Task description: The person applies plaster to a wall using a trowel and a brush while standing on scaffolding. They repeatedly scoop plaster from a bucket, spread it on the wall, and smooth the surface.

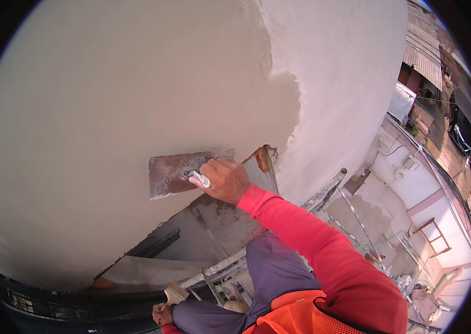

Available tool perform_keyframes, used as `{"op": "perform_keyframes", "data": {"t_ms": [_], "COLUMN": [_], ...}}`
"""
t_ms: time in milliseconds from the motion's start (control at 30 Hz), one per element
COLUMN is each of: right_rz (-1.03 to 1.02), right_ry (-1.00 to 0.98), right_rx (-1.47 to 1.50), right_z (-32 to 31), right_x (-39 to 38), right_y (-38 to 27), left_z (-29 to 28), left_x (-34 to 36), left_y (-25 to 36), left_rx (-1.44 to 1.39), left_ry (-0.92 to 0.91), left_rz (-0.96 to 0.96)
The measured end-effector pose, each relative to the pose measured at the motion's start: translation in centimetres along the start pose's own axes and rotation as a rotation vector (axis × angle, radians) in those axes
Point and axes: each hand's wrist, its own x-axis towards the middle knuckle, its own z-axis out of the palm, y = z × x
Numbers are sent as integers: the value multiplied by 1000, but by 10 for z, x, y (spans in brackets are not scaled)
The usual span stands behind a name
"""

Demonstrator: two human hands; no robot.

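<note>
My right hand (224, 179) is closed round the pale handle of a rectangular plastering trowel (169, 177). The trowel's blade lies against the wet, grey-beige plaster (135, 83) of the wall, just above the plaster's lower edge. Low in the view, beside my knee, my left hand (162, 315) is closed on what looks like a wide, flat brush (176, 293) with a pale tan head. Part of the left hand's grip is hidden.
Drier, whiter wall (335, 72) borders the wet coat on the right. A broken corner with brown material (263, 159) sits beside my right wrist. Scaffold poles (330, 192) stand at right, above a yard far below holding a wooden frame (431, 237). A dark opening (157, 243) lies under the wall edge.
</note>
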Motion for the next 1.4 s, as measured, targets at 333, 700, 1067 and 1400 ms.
{"op": "perform_keyframes", "data": {"t_ms": [333, 700, 1067, 1400], "right_rz": [86, 1018, 1168, 676], "right_ry": [13, 606, 634, 300], "right_rx": [-177, 391, 681, 323], "right_z": [-2, 33, 40, 49], "right_x": [7, -85, -32, 106], "right_y": [93, 100, 105, -60], "left_z": [1, 6, 10, 8], "left_x": [6, 13, 15, 9], "left_y": [-7, -16, -11, -9], "left_rx": [-88, -76, -33, -34], "left_ry": [-62, -90, -90, -76], "left_rz": [23, 49, 66, -9]}}
